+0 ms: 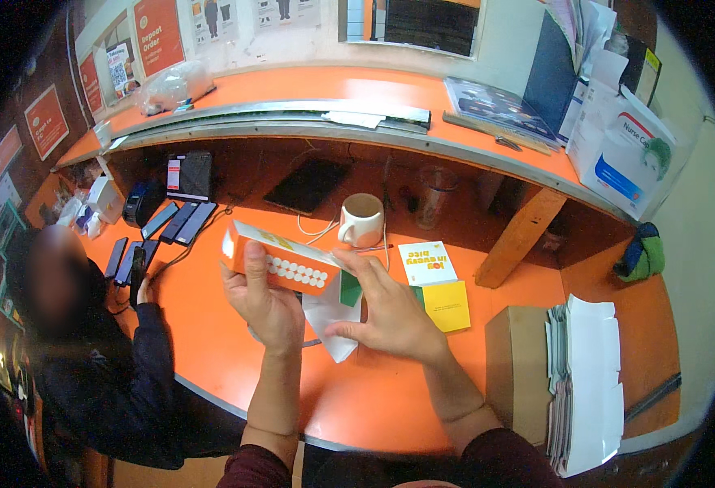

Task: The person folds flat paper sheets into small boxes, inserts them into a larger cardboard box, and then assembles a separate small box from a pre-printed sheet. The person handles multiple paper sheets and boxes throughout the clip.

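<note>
My left hand [264, 305] grips a long orange carton [280, 259] with a band of white dots, held tilted above the orange desk [211, 342]. My right hand [386, 313] pinches the carton's right end, where a green flap shows, and also touches a white paper sheet [333, 317] hanging below it. Both forearms enter from the lower edge in dark red sleeves.
A white mug [363, 220] and a clear tumbler [436, 195] stand behind the carton. Yellow and white cards [438, 285] lie to the right, with a cardboard box [520, 366] and stacked flat white cartons [589, 374]. At left sits another person [105, 358] near several phones [177, 221].
</note>
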`<state>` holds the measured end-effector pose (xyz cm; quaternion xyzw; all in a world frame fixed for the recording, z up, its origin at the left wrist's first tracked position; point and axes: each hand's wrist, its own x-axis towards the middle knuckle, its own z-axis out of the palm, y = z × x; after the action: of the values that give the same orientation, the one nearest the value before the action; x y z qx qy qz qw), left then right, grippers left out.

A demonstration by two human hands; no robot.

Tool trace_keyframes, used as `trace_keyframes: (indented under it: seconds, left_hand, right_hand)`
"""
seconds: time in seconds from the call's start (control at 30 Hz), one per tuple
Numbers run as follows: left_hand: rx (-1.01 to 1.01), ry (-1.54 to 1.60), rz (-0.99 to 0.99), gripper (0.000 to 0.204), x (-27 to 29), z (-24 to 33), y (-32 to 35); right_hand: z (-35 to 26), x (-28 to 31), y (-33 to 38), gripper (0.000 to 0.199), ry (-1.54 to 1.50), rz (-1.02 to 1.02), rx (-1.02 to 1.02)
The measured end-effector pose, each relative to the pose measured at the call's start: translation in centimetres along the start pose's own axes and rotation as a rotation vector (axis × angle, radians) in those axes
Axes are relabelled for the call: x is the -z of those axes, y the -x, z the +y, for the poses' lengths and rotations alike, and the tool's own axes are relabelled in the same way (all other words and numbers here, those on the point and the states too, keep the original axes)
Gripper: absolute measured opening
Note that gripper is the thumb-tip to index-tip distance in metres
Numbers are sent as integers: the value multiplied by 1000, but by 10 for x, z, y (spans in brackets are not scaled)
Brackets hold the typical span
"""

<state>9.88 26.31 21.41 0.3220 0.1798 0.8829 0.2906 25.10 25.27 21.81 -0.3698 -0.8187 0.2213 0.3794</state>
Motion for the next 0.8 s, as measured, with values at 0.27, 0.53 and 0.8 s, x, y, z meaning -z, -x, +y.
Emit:
trace_keyframes:
  seconds: [0.27,0.53,0.8]
  left_hand:
    - [244,-256,-413,27,-16,-12,27]
    - [291,-131,-216,25,-17,-10,23]
    - [594,88,-217,29,-18,-27,30]
  right_hand:
    - [2,0,-5,31,244,486,214]
    - [6,1,-13,42,75,561,323]
    - [18,7,-13,6,-26,661,264]
